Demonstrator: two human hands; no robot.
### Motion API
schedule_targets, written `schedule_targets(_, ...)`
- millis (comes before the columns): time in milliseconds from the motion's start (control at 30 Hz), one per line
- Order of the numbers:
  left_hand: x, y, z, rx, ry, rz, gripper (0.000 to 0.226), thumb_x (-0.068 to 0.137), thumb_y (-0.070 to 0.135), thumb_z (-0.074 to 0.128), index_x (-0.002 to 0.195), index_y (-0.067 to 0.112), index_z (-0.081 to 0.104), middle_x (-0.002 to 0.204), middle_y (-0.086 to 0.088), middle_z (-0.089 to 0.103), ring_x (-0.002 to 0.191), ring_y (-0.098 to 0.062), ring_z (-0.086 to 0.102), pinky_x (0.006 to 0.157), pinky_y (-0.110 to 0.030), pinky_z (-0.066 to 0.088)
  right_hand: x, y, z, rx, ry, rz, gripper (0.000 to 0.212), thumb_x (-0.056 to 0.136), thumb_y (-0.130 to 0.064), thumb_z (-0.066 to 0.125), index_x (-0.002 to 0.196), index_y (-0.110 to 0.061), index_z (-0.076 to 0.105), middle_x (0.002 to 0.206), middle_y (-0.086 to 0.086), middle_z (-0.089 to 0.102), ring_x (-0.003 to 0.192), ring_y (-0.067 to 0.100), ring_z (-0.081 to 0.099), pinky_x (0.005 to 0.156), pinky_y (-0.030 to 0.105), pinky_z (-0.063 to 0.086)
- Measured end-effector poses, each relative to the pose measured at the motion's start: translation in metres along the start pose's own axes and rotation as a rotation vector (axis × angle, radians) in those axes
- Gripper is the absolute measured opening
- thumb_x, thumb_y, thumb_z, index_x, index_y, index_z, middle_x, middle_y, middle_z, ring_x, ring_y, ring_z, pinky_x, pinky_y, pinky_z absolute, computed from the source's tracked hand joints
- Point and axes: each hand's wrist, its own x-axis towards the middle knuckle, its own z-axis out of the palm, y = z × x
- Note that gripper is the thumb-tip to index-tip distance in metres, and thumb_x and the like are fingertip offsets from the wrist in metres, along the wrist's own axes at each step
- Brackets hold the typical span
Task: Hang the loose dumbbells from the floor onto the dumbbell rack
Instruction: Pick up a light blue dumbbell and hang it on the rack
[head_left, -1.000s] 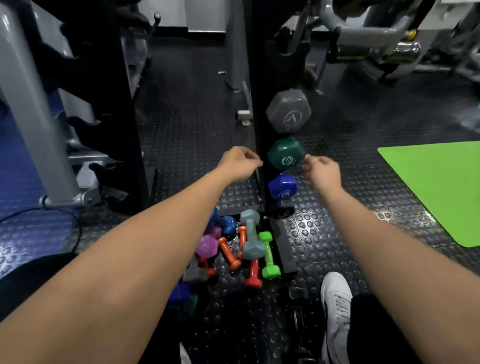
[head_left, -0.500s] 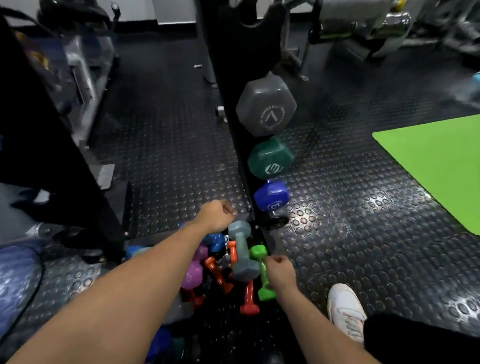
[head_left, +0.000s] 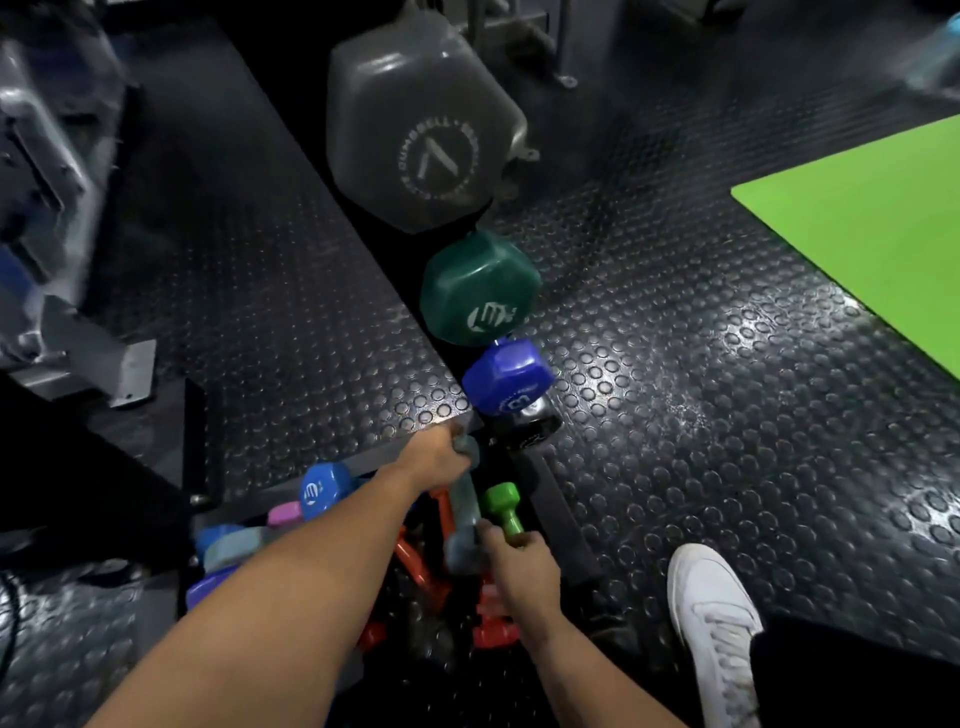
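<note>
While left hand (head_left: 436, 460) grips grey dumbbell (head_left: 464, 506) and right hand (head_left: 522, 564) green dumbbell (head_left: 503, 512), both look light, rigid; lift by handles.

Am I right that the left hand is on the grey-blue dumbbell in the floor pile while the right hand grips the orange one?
Not quite. In the head view the right hand grips the green dumbbell, not an orange one. The rest holds: the left hand is on the upper end of the grey-blue dumbbell in the floor pile.
</note>
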Motion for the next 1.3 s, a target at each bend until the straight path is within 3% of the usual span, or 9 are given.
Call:
schedule_targets(100, 0.008, -0.008, 0.014, 0.037, 0.009, 0.04, 0.065, 0.077, 0.053, 0.048, 0.131, 0.018, 0.057, 0.125, -0.012, 0.066, 0.123, -0.033, 0.056, 0.101, -0.04, 0.046, -0.009, -0.009, 0.01, 0.083, -0.041, 0.066, 0.062, 0.075, -0.062, 0.076, 0.103, -0.011, 0.054, 0.094, 0.008, 0.069, 0.069, 0.028, 0.075, 0.048, 0.039, 0.061)
schedule_targets(233, 0.006, -0.007, 0.02, 0.084, 0.07, 0.021, 0.061, 0.087, 0.034, 0.069, 0.141, 0.012, 0.049, 0.14, -0.016, 0.052, 0.129, -0.036, 0.049, 0.109, -0.039, 0.039, -0.004, -0.015, 0.019, 0.054, -0.014, 0.063, 0.069, 0.07, -0.066, 0.08, 0.108, -0.014, 0.054, 0.098, 0.007, 0.066, 0.081, 0.026, 0.073, 0.063, 0.042, 0.064)
schedule_targets(433, 0.012, -0.013, 0.015, 0.075, 0.097, 0.016, 0.051, 0.081, 0.028, 0.075, 0.128, 0.016, 0.059, 0.124, -0.012, 0.066, 0.117, -0.032, 0.061, 0.1, -0.034, 0.047, -0.005, -0.024, 0.015, 0.168, -0.069, 0.125, 0.037, 0.079, -0.03, 0.085, 0.079, -0.009, 0.055, 0.077, 0.005, 0.06, 0.077, 0.029, 0.072, 0.066, 0.051, 0.064)
schedule_targets(667, 0.0, -0.021, -0.002, 0.031, 0.143, 0.003, 0.045, 0.078, 0.035, 0.08, 0.114, 0.014, 0.063, 0.111, -0.008, 0.064, 0.106, -0.027, 0.06, 0.093, -0.035, 0.05, -0.009, -0.028, 0.007, 0.071, -0.062, 0.068, 0.029, 0.072, -0.03, 0.085, 0.076, -0.01, 0.064, 0.079, 0.01, 0.069, 0.067, 0.028, 0.074, 0.055, 0.045, 0.063)
schedule_targets(900, -0.052, -0.005, -0.049, -0.051, 0.182, -0.04, 0.026, 0.083, 0.037, 0.076, 0.095, 0.015, 0.069, 0.097, -0.006, 0.07, 0.093, -0.025, 0.067, 0.083, -0.03, 0.054, -0.025, -0.049, -0.023, -0.045, -0.053, -0.114, 0.059, 0.042, -0.057, 0.08, 0.08, -0.013, 0.072, 0.076, 0.004, 0.075, 0.073, 0.024, 0.075, 0.066, 0.049, 0.064)
schedule_targets(1000, -0.086, 0.008, -0.069, -0.096, 0.235, -0.037, 0.031, 0.083, 0.037, 0.075, 0.103, 0.014, 0.07, 0.103, -0.006, 0.072, 0.1, -0.026, 0.067, 0.084, -0.028, 0.051, -0.06, -0.079, -0.047, -0.061, -0.053, -0.174, 0.067, 0.042, -0.052, 0.08, 0.095, -0.011, 0.073, 0.082, 0.005, 0.074, 0.073, 0.023, 0.074, 0.064, 0.048, 0.064)
schedule_targets(1133, -0.135, 0.037, -0.093, -0.255, 0.297, -0.049, 0.046, 0.085, 0.04, 0.075, 0.116, 0.011, 0.057, 0.112, -0.003, 0.065, 0.099, -0.021, 0.063, 0.079, -0.027, 0.052, -0.105, -0.112, -0.082, -0.073, -0.094, -0.23, 0.052, 0.07, -0.024, 0.088, 0.113, -0.01, 0.062, 0.096, 0.01, 0.068, 0.07, 0.026, 0.074, 0.051, 0.047, 0.062)
schedule_targets(1200, -0.159, 0.056, -0.107, -0.314, 0.318, -0.025, 0.043, 0.088, 0.037, 0.071, 0.116, 0.012, 0.049, 0.114, -0.004, 0.062, 0.097, -0.02, 0.06, 0.071, -0.024, 0.05, -0.12, -0.123, -0.097, -0.091, -0.095, -0.269, 0.06, 0.066, -0.023, 0.087, 0.118, -0.006, 0.062, 0.097, 0.012, 0.069, 0.07, 0.026, 0.073, 0.048, 0.042, 0.06)
schedule_targets(1300, -0.184, 0.079, -0.127, -0.312, 0.336, 0.023, 0.052, 0.09, 0.042, 0.067, 0.124, 0.01, 0.043, 0.121, -0.009, 0.06, 0.105, -0.027, 0.061, 0.081, -0.029, 0.047, -0.136, -0.141, -0.122, -0.111, -0.085, -0.359, 0.071, 0.058, -0.03, 0.085, 0.122, -0.009, 0.063, 0.102, 0.012, 0.07, 0.078, 0.027, 0.074, 0.055, 0.048, 0.063)
